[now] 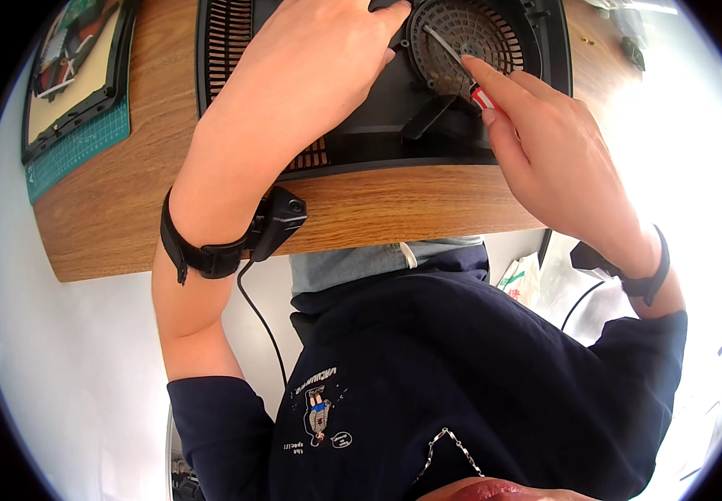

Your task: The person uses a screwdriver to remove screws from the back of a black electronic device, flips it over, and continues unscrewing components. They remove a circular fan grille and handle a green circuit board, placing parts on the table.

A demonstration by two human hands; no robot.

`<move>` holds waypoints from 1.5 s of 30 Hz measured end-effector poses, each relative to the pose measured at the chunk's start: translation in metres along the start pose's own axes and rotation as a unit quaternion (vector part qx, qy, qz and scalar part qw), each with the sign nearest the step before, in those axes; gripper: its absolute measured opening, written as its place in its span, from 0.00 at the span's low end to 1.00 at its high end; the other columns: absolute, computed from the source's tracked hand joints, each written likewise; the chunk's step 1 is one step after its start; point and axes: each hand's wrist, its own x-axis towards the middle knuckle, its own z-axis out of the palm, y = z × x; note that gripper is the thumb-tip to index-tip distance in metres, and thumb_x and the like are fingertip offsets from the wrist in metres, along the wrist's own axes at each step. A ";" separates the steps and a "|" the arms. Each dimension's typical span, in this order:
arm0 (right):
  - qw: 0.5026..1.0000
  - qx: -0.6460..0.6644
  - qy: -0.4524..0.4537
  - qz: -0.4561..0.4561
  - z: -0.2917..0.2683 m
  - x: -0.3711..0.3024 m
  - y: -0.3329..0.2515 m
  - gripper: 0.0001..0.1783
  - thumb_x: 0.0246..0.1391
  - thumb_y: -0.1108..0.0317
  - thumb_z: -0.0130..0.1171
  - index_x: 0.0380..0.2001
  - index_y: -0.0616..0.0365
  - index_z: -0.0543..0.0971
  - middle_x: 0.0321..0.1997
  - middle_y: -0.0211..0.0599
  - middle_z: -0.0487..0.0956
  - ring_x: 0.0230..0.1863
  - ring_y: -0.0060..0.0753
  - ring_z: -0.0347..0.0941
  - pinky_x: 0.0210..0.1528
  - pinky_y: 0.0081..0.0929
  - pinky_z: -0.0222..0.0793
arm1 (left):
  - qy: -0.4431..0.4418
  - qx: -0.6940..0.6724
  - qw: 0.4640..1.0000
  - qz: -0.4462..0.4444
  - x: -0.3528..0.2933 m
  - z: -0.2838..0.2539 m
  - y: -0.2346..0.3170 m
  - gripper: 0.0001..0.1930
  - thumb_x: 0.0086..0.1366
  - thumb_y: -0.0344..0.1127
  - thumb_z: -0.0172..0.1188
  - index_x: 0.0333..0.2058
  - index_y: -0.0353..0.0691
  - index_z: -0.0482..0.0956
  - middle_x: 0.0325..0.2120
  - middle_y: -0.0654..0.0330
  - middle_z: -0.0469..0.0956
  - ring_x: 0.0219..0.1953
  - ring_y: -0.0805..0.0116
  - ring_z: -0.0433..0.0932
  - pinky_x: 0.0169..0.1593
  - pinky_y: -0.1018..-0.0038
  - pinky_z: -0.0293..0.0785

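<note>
Navy shirt [461,359], table edge [411,224] extending past housing [361,138], screwdriver [479,95] in right hand [557,154]

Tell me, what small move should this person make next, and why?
Perhaps the right hand should check and steady the screwdriver's tip before turning it: the fingers hold its red-and-white handle, and its shaft slants across the round grille in the black housing, tip by the left rim. Whether the tip is seated is unclear.

Black housing [369,134], lying on table [394,204] | red-white screwdriver [479,94], slanted over round grille [461,29]
</note>
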 end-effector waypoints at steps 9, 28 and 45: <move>1.000 0.007 0.024 0.003 0.006 0.002 -0.002 0.23 0.65 0.74 0.49 0.62 0.65 0.74 0.33 0.49 0.77 0.36 0.54 0.75 0.41 0.45 0.70 | -0.006 0.003 1.000 -0.003 0.000 0.001 -0.002 0.19 0.64 0.29 0.62 0.53 0.26 0.80 0.43 0.49 0.71 0.47 0.54 0.74 0.53 0.65 0.75; 0.999 -0.005 0.021 -0.031 0.003 0.008 -0.001 0.22 0.63 0.72 0.50 0.58 0.69 0.76 0.34 0.54 0.80 0.37 0.58 0.79 0.45 0.48 0.74 | -0.005 0.009 1.000 0.004 -0.002 0.003 -0.003 0.19 0.65 0.29 0.62 0.53 0.25 0.80 0.44 0.48 0.72 0.47 0.53 0.73 0.53 0.63 0.75; 0.993 0.113 -0.008 0.020 0.004 0.013 0.003 0.23 0.63 0.69 0.53 0.59 0.69 0.77 0.29 0.59 0.80 0.33 0.58 0.79 0.41 0.44 0.74 | -0.027 0.044 0.999 0.010 0.000 0.003 0.000 0.20 0.63 0.27 0.59 0.52 0.24 0.79 0.41 0.48 0.71 0.47 0.52 0.72 0.53 0.65 0.73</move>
